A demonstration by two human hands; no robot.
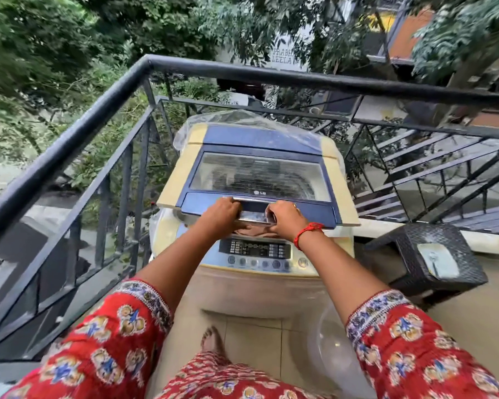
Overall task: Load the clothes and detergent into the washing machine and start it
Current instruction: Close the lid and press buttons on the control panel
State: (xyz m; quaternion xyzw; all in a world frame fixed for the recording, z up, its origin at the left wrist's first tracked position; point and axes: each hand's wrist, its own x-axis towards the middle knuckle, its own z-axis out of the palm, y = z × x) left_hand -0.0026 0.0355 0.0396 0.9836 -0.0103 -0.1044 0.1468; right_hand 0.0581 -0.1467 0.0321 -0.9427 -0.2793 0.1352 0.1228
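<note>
Blue plastic lid (pixel 260 171) on the washer (pixel 260 272) by the railing (pixel 69 148): stiff, light, hinged (probably folds). Left hand (pixel 224 213) and right hand (pixel 285 217) both curl round its front handle (pixel 252 207), the best hold. Clothes (pixel 251 230) show beneath.

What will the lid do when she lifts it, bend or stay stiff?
The lid likely stays stiff: it has a solid blue frame around a clear window. Both hands, left and right, grip its front edge, so it may be fairly heavy.
</note>
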